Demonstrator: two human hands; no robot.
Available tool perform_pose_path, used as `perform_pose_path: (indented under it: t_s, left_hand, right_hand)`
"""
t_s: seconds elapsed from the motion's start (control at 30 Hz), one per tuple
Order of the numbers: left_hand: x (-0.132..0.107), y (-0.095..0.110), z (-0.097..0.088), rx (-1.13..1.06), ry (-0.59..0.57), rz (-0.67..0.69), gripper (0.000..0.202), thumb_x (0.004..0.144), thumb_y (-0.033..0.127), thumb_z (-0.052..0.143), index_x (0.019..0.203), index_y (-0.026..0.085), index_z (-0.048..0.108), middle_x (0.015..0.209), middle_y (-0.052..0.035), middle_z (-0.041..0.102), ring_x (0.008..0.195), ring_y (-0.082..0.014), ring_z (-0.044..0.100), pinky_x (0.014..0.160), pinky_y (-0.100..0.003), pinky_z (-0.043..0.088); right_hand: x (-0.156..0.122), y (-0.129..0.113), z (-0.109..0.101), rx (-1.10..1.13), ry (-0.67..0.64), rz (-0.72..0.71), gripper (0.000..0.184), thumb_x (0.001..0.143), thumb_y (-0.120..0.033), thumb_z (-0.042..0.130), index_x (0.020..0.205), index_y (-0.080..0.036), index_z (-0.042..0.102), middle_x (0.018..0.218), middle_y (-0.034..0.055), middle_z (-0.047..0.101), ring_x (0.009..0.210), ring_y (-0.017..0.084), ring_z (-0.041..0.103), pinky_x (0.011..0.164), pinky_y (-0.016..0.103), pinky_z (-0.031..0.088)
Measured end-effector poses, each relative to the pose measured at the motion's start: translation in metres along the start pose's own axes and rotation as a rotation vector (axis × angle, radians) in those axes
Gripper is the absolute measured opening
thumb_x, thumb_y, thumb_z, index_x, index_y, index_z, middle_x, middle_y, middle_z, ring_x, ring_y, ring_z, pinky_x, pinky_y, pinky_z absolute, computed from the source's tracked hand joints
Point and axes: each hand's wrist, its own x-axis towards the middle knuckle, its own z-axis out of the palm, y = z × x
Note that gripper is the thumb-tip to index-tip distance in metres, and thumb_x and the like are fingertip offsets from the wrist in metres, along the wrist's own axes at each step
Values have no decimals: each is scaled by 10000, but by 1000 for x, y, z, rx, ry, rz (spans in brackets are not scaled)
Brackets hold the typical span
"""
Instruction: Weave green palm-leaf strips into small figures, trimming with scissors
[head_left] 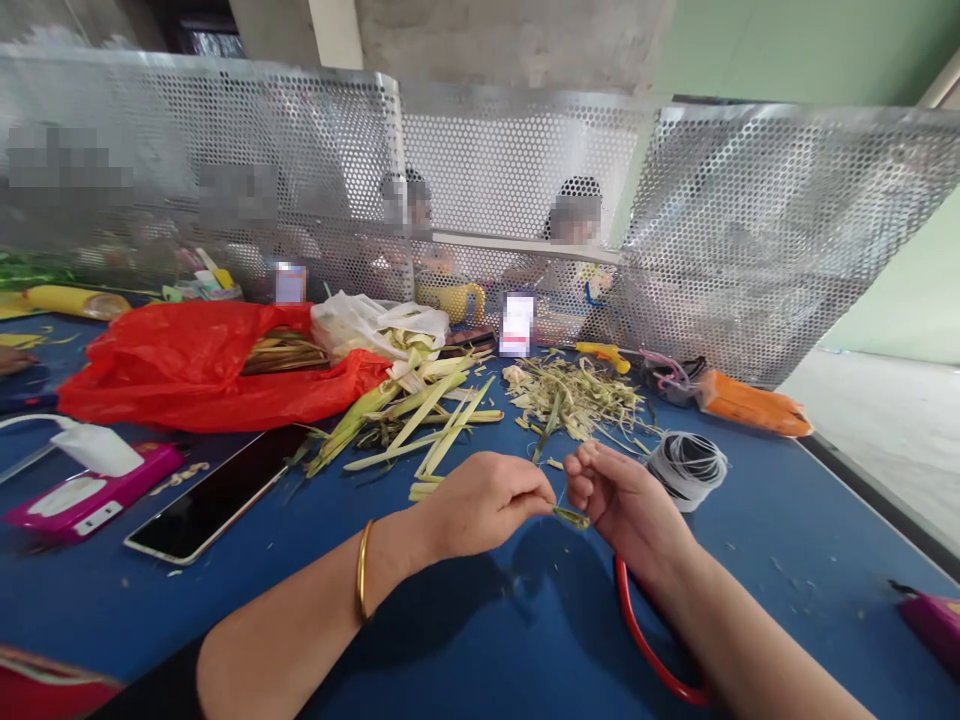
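Blue tabletop [450,650] carries red bag [165,365], phone [217,495], and spool [686,470] near right hand [626,500].

This is looking like a shared handcraft workshop. Plant strips [454,428], trimmings [581,395] and a spool of thread [686,470] are lying on a blue counter [780,560], while other people [576,215] are showing through a perforated metal screen [487,165] and bare concrete [510,45] is rising behind.

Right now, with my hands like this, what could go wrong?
The small green piece might slip, as the left hand seems to pinch it only by one end. The right hand could knock the thread spool beside it, or bump the red loop just below it in view.
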Motion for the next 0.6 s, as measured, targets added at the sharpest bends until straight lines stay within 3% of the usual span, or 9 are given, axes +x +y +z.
perform_pose_path:
  t_s: [0.1,0.17,0.27,0.37,0.47,0.6]
  left_hand:
    - [2,4,-1,-143,123,-136,145,875,214,553,790,166,660,688,15,647,638,-97,571,636,-187,407]
    - [3,3,-1,-191,219,-218,166,880,246,541,794,164,657,640,22,619,591,-95,547,590,-187,402]
    - [3,-1,-2,-162,379,-299,179,883,271,532,816,161,656,640,16,621,594,-105,551,588,-198,405]
    - [3,-8,-2,-43,494,-345,167,883,252,526,828,171,660,706,0,663,657,-122,590,644,-215,417]
    - [1,-13,1,122,422,-356,186,890,222,496,821,182,664,796,-20,698,745,-152,625,690,-239,418]
    - [-2,-11,4,232,85,-204,204,886,195,476,853,181,677,843,-46,705,808,-184,640,714,-255,419]
  right_hand:
    - [7,7,-6,28,84,73,196,659,-249,745,657,-167,567,702,5,610,553,88,508,546,216,444]
    - [9,16,-8,-97,97,56,213,679,-293,715,639,-178,539,584,-39,523,480,77,447,516,220,427]
    - [8,30,-7,-432,64,-24,250,791,-383,588,651,-202,488,473,-95,331,409,74,315,460,219,345]
    - [-1,34,1,-870,-37,-232,255,894,-367,451,689,-214,451,531,-66,371,485,103,360,491,229,308]
    - [-14,27,10,-1194,-196,-520,217,942,-258,357,737,-217,416,664,-21,464,600,123,411,563,243,320]
    - [-20,10,11,-1286,-218,-670,220,963,-230,322,758,-218,403,673,-18,466,607,126,417,577,245,326]
